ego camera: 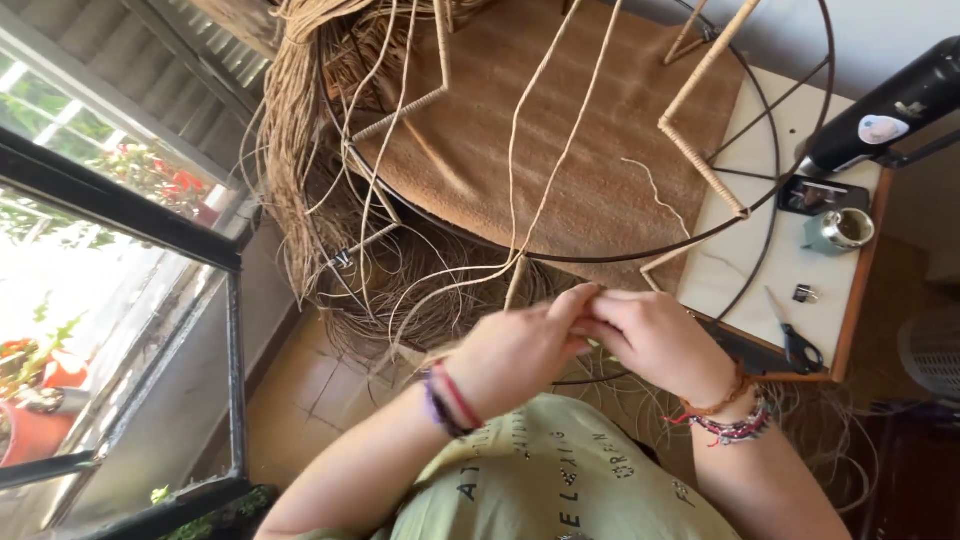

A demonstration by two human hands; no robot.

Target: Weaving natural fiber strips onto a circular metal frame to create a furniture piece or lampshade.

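Note:
My left hand [520, 350] and my right hand [650, 340] meet close together at the near rim of a round black metal frame [560, 255]. Their fingertips pinch thin pale cane strands [540, 190] that run up across the frame. Parts of the frame's bars are wrapped in the same pale cane [700, 160]. A brown woven mat [560, 120] lies under the frame. A thick bundle of loose cane fibre [300, 150] hangs at the left.
A small white table [790, 270] at the right carries scissors [795, 345], a small cup [845, 230], a phone [820, 195], a metal clip [805, 293] and a black heat gun [890, 110]. A window with a black frame [235, 330] is at the left.

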